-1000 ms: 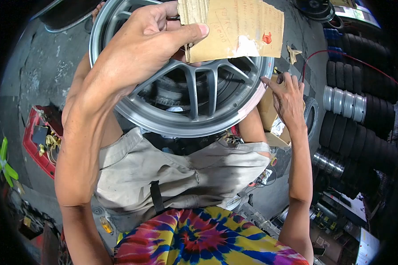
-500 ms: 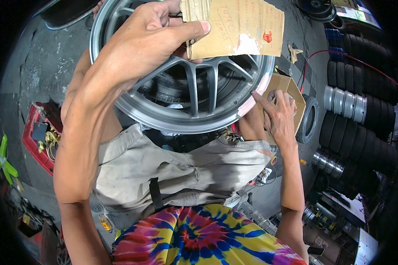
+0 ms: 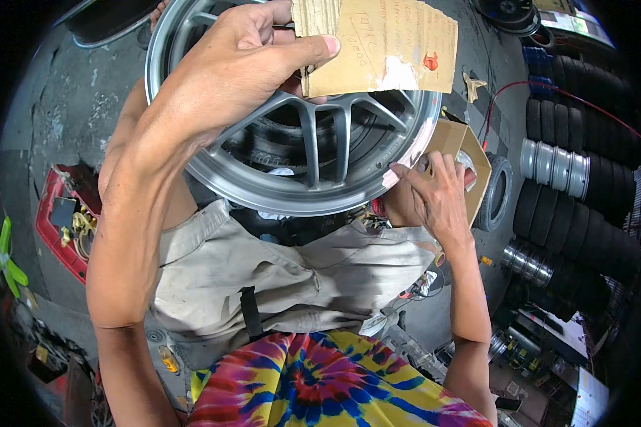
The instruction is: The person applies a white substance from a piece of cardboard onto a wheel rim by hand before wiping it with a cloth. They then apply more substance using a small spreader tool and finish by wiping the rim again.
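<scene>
My left hand (image 3: 228, 75) is closed on a torn piece of cardboard (image 3: 377, 43), thumb on top. The cardboard carries handwriting, a white dab and a small red dab, and covers part of the wheel. Under it lies a grey multi-spoke wheel rim (image 3: 310, 139), tilted above my lap. My right hand (image 3: 441, 196) is at the rim's right edge, fingers apart, one fingertip touching a pale pink smear of paste (image 3: 391, 177). I see no tool in that hand.
An open cardboard box (image 3: 481, 167) stands just beyond my right hand, with a tyre (image 3: 501, 192) beside it. Stacked tyres (image 3: 566, 220) and silver rims (image 3: 555, 167) line the right side. A red tray (image 3: 53, 220) with fittings lies at left.
My right hand has slid down and slightly left along the rim's edge, and its curled fingers have straightened. The pink smear looks thinner. My left hand and the cardboard have hardly moved.
</scene>
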Demonstrator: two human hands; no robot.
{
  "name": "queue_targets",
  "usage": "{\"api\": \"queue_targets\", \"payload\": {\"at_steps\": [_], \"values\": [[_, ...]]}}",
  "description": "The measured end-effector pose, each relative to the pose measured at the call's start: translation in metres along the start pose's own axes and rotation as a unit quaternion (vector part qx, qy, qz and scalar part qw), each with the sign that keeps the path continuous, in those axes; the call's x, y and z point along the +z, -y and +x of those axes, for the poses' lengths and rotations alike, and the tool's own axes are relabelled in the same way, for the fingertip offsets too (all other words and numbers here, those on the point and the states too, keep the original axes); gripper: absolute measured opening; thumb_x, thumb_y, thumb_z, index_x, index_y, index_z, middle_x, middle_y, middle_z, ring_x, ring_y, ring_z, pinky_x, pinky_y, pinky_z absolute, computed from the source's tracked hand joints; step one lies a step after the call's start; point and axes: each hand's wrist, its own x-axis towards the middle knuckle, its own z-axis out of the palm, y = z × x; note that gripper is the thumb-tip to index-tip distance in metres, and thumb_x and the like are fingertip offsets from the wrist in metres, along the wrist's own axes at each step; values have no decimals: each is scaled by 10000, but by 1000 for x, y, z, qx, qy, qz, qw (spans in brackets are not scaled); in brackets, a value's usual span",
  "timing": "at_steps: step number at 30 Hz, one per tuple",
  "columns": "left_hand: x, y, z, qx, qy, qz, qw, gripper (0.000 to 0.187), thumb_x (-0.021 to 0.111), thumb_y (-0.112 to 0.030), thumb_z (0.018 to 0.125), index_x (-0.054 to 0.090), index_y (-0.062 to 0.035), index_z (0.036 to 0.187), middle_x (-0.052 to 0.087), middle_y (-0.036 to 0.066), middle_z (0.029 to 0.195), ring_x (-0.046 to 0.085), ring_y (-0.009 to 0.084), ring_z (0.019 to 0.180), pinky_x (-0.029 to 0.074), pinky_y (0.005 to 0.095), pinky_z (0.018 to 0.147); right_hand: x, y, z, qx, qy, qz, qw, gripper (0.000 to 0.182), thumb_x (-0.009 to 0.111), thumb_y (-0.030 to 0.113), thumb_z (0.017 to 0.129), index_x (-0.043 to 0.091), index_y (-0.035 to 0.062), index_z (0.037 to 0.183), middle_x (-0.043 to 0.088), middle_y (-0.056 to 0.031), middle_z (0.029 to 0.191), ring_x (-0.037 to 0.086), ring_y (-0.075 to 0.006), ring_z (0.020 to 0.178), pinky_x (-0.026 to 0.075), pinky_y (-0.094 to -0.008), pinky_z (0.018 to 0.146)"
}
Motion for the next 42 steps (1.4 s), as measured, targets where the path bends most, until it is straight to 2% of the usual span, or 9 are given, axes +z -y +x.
{"api": "queue_targets", "payload": {"at_steps": [19, 23, 25, 27, 30, 31, 33, 34, 42], "values": [[-8, 3, 4, -20, 38, -22, 999, 492, 671, -296, 917, 550, 42, 1254, 681, 108, 1040, 669, 137, 889, 567, 293, 760, 8, -63, 28, 79, -83, -80, 990, 427, 586, 89, 820, 674, 199, 1224, 458, -96, 969, 468, -265, 931, 361, -403, 794], [-21, 2, 10, -34, -55, -17, 998, 509, 661, -267, 928, 504, 48, 1296, 645, 126, 1163, 651, 180, 1021, 538, 330, 874, 16, -64, 8, 153, -179, -8, 972, 542, 579, 43, 812, 594, 198, 1331, 485, -91, 935, 482, -252, 901, 366, -374, 781], [-33, -1, 16, -23, -133, -34, 990, 462, 640, -221, 943, 502, 36, 1301, 618, 126, 1223, 614, 200, 1112, 493, 366, 964, 24, -57, -4, 214, -214, 104, 947, 507, 529, 21, 901, 552, 196, 1376, 479, -130, 907, 499, -302, 888, 407, -421, 839], [-68, 8, 29, -7, -193, -90, 977, 410, 621, -167, 952, 508, 26, 1297, 589, 121, 1271, 571, 205, 1178, 455, 379, 1018, 44, -58, -19, 234, -224, 126, 938, 489, 510, 36, 943, 496, 139, 1420, 517, -110, 933, 517, -258, 851, 441, -377, 819], [-89, -2, 42, 36, -245, -127, 960, 427, 639, -127, 935, 493, 8, 1313, 549, 106, 1309, 517, 207, 1222, 409, 374, 1031, 97, -58, -38, 214, -291, 494, 791, 503, 452, 121, 1024, 317, 28, 1500, 628, -77, 1021, 578, -130, 879, 484, -275, 821], [-108, 1, 48, 30, -271, -96, 957, 445, 647, -139, 930, 487, -7, 1323, 553, 94, 1299, 511, 218, 1218, 382, 390, 1050, 103, -55, -39, 217, -302, 499, 783, 503, 452, 121, 1024, 317, 28, 1500, 628, -77, 1021, 578, -130, 879, 484, -275, 821], [-132, 5, 61, 7, -294, -80, 953, 466, 658, -166, 917, 491, -29, 1330, 556, 85, 1293, 498, 221, 1230, 344, 403, 1075, 111, -45, -34, 251, -264, 732, 576, 550, 450, 146, 1029, 241, 34, 1526, 647, -99, 1026, 608, -153, 911, 490, -282, 840], [-145, 8, 67, -15, -295, -74, 952, 474, 660, -183, 911, 493, -36, 1330, 559, 79, 1284, 495, 220, 1228, 340, 404, 1072, 110, -41, -31, 241, -260, 780, 515, 550, 414, 121, 1023, 219, 55, 1533, 651, -175, 1066, 636, -206, 937, 504, -319, 861], [-184, 24, 110, -134, -272, -44, 952, 310, 602, -208, 871, 566, -64, 1144, 649, 67, 1057, 595, 199, 982, 420, 349, 892, 107, -45, -3, 230, -234, 860, 392, 581, 434, 125, 982, 238, 75, 1527, 632, -158, 970, 669, -243, 844, 545, -366, 817]]}}
